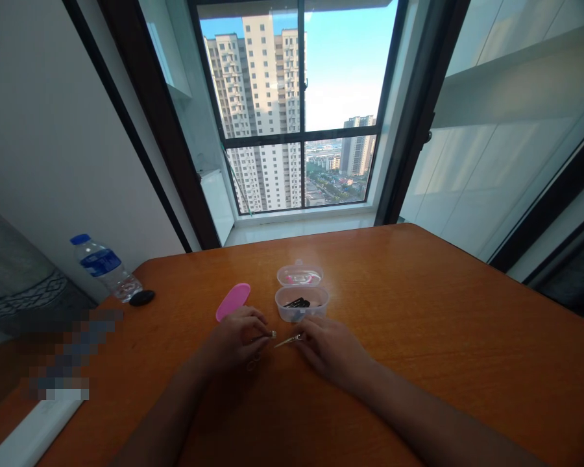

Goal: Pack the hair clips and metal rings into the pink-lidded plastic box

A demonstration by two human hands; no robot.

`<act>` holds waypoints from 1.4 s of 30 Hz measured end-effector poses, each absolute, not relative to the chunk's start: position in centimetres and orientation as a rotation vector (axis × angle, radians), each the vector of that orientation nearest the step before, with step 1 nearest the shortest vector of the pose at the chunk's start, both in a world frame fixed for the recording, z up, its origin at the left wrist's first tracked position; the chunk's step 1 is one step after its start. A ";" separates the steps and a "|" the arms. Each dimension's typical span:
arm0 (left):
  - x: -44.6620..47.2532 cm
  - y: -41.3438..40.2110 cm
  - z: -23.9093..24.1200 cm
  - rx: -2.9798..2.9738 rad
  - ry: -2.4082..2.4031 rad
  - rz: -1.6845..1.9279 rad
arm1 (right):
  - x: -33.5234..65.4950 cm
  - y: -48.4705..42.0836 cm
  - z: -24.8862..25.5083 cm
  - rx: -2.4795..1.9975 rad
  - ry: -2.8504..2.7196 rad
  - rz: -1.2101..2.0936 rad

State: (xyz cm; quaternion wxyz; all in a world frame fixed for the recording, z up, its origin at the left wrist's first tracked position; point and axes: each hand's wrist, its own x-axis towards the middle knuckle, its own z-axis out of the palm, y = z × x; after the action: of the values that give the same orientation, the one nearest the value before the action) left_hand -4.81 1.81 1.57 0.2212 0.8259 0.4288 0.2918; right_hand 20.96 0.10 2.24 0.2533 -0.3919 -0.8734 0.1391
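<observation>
My right hand [328, 344] is closed in a pinch on a slim, pointed metal clip [288, 340], its tip aimed left. Opposite it, my left hand [241, 337] pinches a small shiny piece [272, 335], too small to name. A narrow gap separates the two pieces. Below the left fingers are small loops [252, 365], dim against the wood. Just beyond my hands stands a clear plastic box [302, 314] with its lid [300, 275] flipped back. Several dark, slim pieces [298, 303] lie inside. A pink oval object [233, 301] lies beside my left hand.
The brown wooden table [409, 292] reaches to the window side. At its left edge a water bottle [108, 267] with a blue cap leans beside a black round object [142, 298]. A white bar-shaped thing [39, 428] runs along the lower left, partly blurred out.
</observation>
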 end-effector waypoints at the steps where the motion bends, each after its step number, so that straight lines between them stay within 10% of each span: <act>1: -4.4 1.7 1.6 2.208 1.203 0.877 | 21.0 0.1 2.3 -1.019 -2.328 0.425; 15: 0.7 0.6 0.2 1.116 1.044 1.233 | 20.2 0.8 0.7 -0.800 -1.455 1.248; 42: 1.1 0.2 1.1 1.069 1.052 1.203 | 20.0 0.6 1.4 -0.769 -1.411 1.238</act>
State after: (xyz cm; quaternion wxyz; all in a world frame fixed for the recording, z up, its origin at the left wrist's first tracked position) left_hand 1.07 0.23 1.13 0.5723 0.4560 0.4488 0.5129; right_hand 19.98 0.64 1.35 0.5283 -0.3220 -0.5905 0.5182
